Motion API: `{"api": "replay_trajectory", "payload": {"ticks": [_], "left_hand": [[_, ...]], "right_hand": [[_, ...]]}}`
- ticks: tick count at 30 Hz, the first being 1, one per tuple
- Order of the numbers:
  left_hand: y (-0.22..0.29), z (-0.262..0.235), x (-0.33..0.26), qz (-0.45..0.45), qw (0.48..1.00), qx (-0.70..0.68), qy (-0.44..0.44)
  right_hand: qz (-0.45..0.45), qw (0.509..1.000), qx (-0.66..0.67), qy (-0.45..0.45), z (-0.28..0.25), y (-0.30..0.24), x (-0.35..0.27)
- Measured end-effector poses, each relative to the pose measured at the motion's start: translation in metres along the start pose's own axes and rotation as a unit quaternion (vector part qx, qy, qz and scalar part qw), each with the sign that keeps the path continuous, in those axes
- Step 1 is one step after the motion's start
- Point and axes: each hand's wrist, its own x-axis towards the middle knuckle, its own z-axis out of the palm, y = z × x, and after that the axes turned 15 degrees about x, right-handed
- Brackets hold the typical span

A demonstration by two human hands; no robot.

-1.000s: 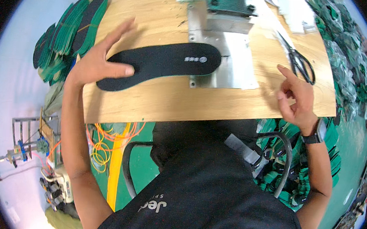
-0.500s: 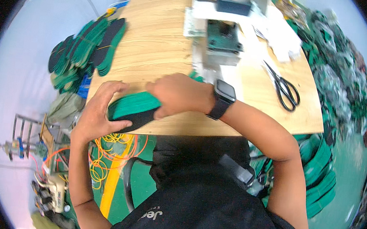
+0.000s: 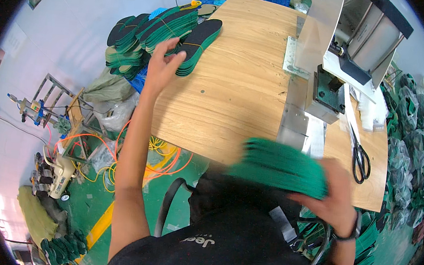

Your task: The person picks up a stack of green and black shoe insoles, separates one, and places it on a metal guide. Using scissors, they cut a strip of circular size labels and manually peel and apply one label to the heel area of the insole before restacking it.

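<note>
My right hand (image 3: pixel 336 192) grips one end of a thick stack of green insoles (image 3: pixel 281 168), smeared by motion, at the table's front edge above my lap. My left hand (image 3: pixel 162 71) is raised over the table's left edge, its thumb and fingers apart with nothing between them. Just beyond its fingertips lies a banded bundle of insoles (image 3: pixel 202 37), black on top with green sides. Whether the fingertips touch that bundle, I cannot tell. More banded insole bundles (image 3: pixel 160 26) are piled to its left.
A press machine (image 3: pixel 363 45) with a dark metal block (image 3: pixel 328 92) stands on the wooden table (image 3: pixel 237 69) at the right. Black-handled scissors (image 3: pixel 360 161) lie beside it. Bagged green pieces (image 3: pixel 402 147) heap up at far right. Orange and yellow hoses (image 3: pixel 161 148) coil on the floor.
My left hand has let go of the insole stack and moved up toward the banded bundles. My right hand has carried the stack right and nearer my body. The view has swung left.
</note>
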Motion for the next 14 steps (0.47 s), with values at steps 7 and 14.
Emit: {"api": "replay_trajectory", "payload": {"ticks": [7,14], "left_hand": [[-0.104,0.046,0.129,-0.273,0.914,0.17,-0.248],[-0.045,0.07,0.121,-0.24,0.874,0.22,-0.36]], "right_hand": [[0.26,0.855,0.056,0.445,-0.148,0.113,-0.14],[0.515,0.821,-0.018,0.244,-0.193,0.262,-0.169]]}}
